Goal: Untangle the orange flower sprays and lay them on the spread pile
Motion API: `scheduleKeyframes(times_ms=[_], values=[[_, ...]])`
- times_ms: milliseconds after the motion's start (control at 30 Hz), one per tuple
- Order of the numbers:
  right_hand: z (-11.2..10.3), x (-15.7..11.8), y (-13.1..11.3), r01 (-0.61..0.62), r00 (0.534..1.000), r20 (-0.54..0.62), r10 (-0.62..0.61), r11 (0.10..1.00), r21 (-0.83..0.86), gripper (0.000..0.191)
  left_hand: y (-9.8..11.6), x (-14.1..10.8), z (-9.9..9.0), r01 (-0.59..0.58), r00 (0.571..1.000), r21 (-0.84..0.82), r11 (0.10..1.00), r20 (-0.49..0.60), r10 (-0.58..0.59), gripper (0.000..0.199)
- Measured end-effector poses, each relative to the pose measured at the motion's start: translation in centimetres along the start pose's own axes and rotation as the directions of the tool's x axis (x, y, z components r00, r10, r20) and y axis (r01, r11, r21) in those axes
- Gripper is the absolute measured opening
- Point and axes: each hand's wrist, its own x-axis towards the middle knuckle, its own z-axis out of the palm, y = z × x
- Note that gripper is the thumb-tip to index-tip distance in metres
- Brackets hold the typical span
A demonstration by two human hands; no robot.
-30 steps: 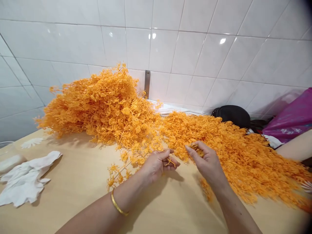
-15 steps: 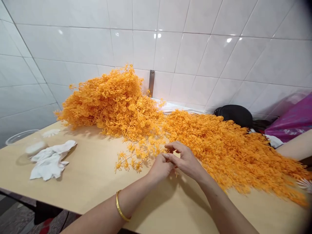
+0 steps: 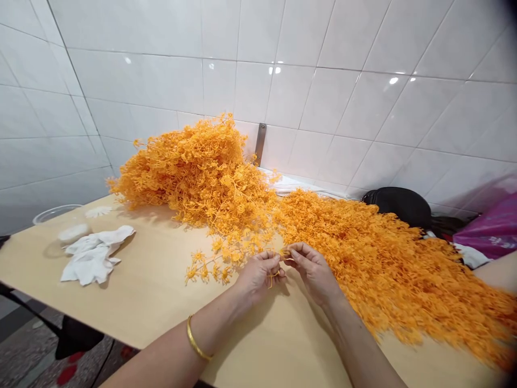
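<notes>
My left hand (image 3: 258, 277), with a gold bangle (image 3: 195, 340) at the wrist, is closed on the stem of an orange artificial flower sprig (image 3: 216, 264). The sprig's spiky little heads spread over the table to the left of that hand. My right hand (image 3: 314, 272) pinches a small orange flower piece (image 3: 285, 253) at the fingertips, close to the left thumb. Fingers hide part of both pieces. Behind the hands rises a tall heap of orange sprigs (image 3: 194, 167), and a wide, flatter pile (image 3: 388, 258) spreads to the right.
White crumpled tissues (image 3: 95, 256) lie on the table (image 3: 153, 302) at left, near a white round object (image 3: 75, 233) and a clear plastic rim (image 3: 56, 213). A black case (image 3: 398, 207) and purple bag (image 3: 488, 229) are at back right. A person's arm (image 3: 496, 272) shows at the right edge.
My hands, earlier pressed together, have drawn slightly apart, and the orange piece between the fingertips now shows. The view has shifted a little, so the background sits further right.
</notes>
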Motion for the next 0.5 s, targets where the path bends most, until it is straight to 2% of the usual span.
scheduleKeyframes(times_ms=[100,233,300,367,433,500], values=[[-0.2,0.1,-0.3,-0.023,0.999,-0.039,0.025,0.999,0.034,0.023,-0.1,0.2,0.0,-0.060,0.998,0.043,0.997,-0.004,0.061,0.011],[0.6,-0.3,-0.8,-0.026,1.000,-0.019,0.024,0.992,-0.120,0.034,-0.5,0.5,-0.4,-0.131,0.991,0.101,0.986,0.026,0.129,0.014],[1.2,-0.5,-0.8,-0.005,0.999,0.039,0.013,0.979,-0.202,0.029,-0.6,0.6,-0.4,-0.137,0.990,0.119,0.983,0.043,0.133,0.017],[1.6,-0.5,-0.5,0.035,0.998,0.062,-0.023,0.977,-0.209,0.023,-0.8,0.6,-0.5,-0.134,0.990,0.114,0.984,0.056,0.129,0.021],[1.4,-0.2,-0.1,0.033,0.999,-0.032,-0.036,0.993,-0.111,0.025,-0.9,0.5,-0.5,-0.121,0.991,0.105,0.987,0.077,0.114,0.023],[0.7,0.1,0.1,-0.009,0.984,-0.177,0.015,0.999,0.033,0.026,-0.9,0.3,-0.4,-0.099,0.990,0.104,0.990,0.107,0.088,0.021]])
